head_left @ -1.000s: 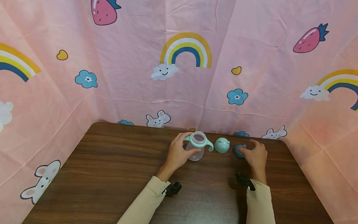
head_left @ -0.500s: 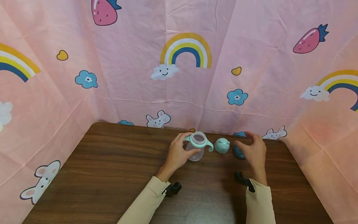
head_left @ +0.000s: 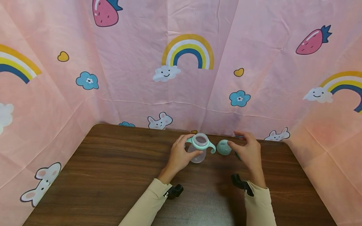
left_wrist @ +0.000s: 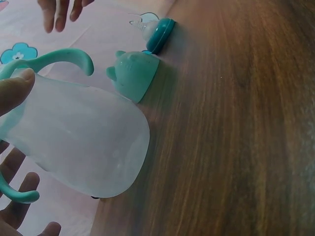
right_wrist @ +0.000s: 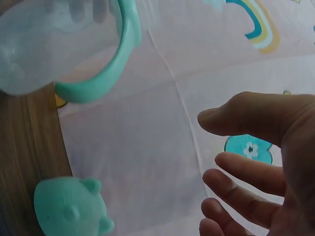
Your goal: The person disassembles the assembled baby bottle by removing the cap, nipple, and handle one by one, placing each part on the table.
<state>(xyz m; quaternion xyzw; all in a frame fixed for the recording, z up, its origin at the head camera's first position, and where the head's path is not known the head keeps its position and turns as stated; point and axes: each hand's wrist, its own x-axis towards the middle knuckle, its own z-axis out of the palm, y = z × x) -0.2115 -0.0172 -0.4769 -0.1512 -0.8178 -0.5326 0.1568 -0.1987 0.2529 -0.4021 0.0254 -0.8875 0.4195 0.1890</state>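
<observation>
My left hand (head_left: pixel 181 152) grips a translucent baby bottle (left_wrist: pixel 93 132) around its upper part, by the mint-green handles (left_wrist: pixel 74 56). The bottle stands upright on the table with its mouth uncovered. To its right sits a mint-green cap (head_left: pixel 223 147) with small ear-like bumps. Beyond that, in the left wrist view, a clear nipple in a dark teal ring (left_wrist: pixel 161 35) rests on the table; in the head view my right hand mostly covers it. That right hand (head_left: pixel 250 153) hovers over the cap and ring with its fingers apart, holding nothing, as the right wrist view (right_wrist: pixel 246 162) confirms.
The brown wooden table (head_left: pixel 113 175) extends toward me and to both sides. A pink printed cloth (head_left: pixel 135 78) hangs close behind the table's back edge and along both sides. Black wrist straps (head_left: pixel 173 191) sit on both forearms.
My right hand has let go of the teal nipple ring, risen and moved left toward the mint-green cap. The left hand and the bottle have stayed in place.
</observation>
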